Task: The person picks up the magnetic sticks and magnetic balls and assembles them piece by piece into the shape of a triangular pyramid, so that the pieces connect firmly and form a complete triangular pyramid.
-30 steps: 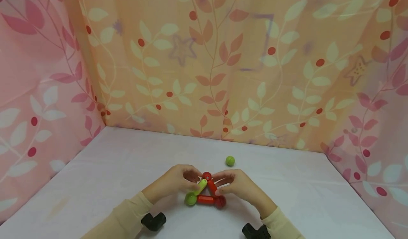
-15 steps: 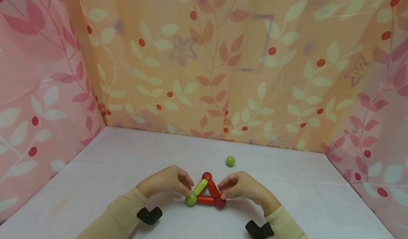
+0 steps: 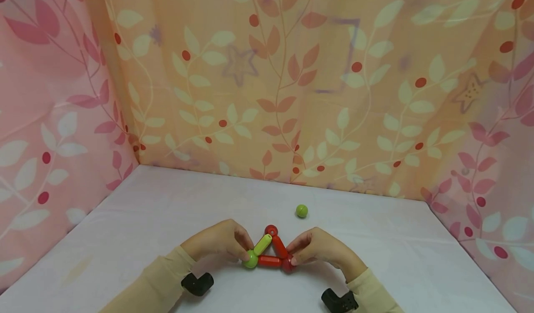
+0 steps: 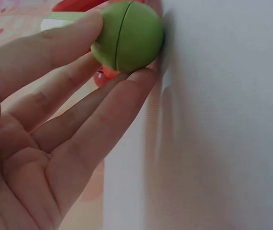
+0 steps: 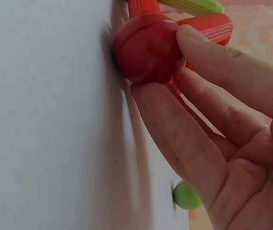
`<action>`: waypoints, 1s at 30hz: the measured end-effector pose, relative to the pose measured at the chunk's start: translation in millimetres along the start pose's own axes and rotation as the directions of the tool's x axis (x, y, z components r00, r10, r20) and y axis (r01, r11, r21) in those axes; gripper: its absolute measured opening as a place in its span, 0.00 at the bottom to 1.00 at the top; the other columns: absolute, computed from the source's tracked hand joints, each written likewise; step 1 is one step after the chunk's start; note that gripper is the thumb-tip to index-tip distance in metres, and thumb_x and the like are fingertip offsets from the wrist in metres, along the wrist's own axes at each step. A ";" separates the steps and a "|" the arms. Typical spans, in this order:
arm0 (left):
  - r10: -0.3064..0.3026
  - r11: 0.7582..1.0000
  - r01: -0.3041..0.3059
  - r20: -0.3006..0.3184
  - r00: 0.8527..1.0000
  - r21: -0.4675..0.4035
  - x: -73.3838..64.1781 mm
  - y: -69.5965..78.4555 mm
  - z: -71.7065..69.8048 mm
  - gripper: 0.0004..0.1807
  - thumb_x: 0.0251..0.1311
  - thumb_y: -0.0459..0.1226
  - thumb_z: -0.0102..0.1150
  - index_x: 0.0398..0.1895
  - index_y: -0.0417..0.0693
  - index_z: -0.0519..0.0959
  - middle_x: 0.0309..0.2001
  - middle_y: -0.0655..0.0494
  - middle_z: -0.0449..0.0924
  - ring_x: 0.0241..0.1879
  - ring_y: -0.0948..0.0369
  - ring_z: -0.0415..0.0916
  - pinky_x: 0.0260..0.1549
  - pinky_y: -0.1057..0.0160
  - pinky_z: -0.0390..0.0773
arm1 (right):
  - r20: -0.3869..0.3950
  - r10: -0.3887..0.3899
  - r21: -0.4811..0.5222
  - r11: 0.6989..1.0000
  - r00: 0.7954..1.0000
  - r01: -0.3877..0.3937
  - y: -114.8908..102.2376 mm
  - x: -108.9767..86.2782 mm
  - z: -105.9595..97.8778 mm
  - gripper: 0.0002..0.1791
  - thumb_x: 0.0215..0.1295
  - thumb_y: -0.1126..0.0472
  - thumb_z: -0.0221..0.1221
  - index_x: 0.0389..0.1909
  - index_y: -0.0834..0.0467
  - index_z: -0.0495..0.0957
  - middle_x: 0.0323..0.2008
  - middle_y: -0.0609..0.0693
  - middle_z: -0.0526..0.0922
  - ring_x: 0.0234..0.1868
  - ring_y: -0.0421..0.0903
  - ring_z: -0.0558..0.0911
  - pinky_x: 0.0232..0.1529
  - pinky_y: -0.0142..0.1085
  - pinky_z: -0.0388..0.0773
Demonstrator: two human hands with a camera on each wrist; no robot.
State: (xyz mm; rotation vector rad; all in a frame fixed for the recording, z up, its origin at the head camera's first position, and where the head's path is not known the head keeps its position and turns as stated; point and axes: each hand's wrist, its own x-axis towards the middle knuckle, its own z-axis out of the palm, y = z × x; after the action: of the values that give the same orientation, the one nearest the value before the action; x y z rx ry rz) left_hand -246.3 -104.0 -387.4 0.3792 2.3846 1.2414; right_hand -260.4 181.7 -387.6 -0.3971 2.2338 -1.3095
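Observation:
A triangle of toy balls and rods lies on the white table. Its near side is a red rod [image 3: 269,261], its right side another red rod [image 3: 278,246], its left side a lime rod [image 3: 263,245]. At the far corner sits a red ball with a hole [image 3: 271,230]. My left hand [image 3: 221,240] pinches the green ball [image 4: 134,38] at the left corner, thumb on its near side and fingertips at its edge. At the right corner my right hand [image 3: 323,245] holds the dark red ball [image 5: 148,50] between thumb and fingers.
Beyond the triangle, a loose green ball [image 3: 301,211] rests on the white table [image 3: 187,192]. Flower-patterned curtains [image 3: 275,81] stand along the back and both sides. A black wrist device [image 3: 198,284] is by the left sleeve, a second [image 3: 340,300] by the right.
Both hands drew back from the triangle's upper sides toward its two near corners, then closed in on the green ball and dark red ball. The triangle has barely moved; the loose ball stays put.

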 end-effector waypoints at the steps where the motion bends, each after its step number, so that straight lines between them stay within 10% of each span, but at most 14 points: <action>1: 0.000 1.000 0.000 -0.006 1.000 -0.002 0.3 -0.3 0.3 0.07 0.48 0.31 0.74 0.32 0.47 0.87 0.33 0.58 0.85 0.30 0.62 0.76 0.31 0.66 0.79 | -0.009 0.001 -0.003 1.000 1.000 -0.001 0.4 0.3 0.3 0.15 0.52 0.67 0.72 0.43 0.65 0.86 0.37 0.53 0.90 0.34 0.40 0.85 0.42 0.36 0.85; 30: 0.034 0.996 -0.042 -0.113 0.993 -0.074 9.2 -12.0 -2.0 0.11 0.51 0.34 0.72 0.40 0.46 0.87 0.40 0.58 0.87 0.41 0.62 0.75 0.42 0.65 0.75 | -0.263 -0.047 -0.019 0.999 0.964 0.043 2.9 4.2 -3.7 0.18 0.58 0.60 0.70 0.48 0.62 0.85 0.44 0.55 0.89 0.43 0.43 0.86 0.49 0.39 0.83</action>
State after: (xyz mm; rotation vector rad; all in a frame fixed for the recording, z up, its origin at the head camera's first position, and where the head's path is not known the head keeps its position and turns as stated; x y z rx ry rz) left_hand -255.8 -108.3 -398.5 0.3413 2.4246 1.4006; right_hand -266.0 183.7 -389.9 -0.2936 2.4650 -1.4451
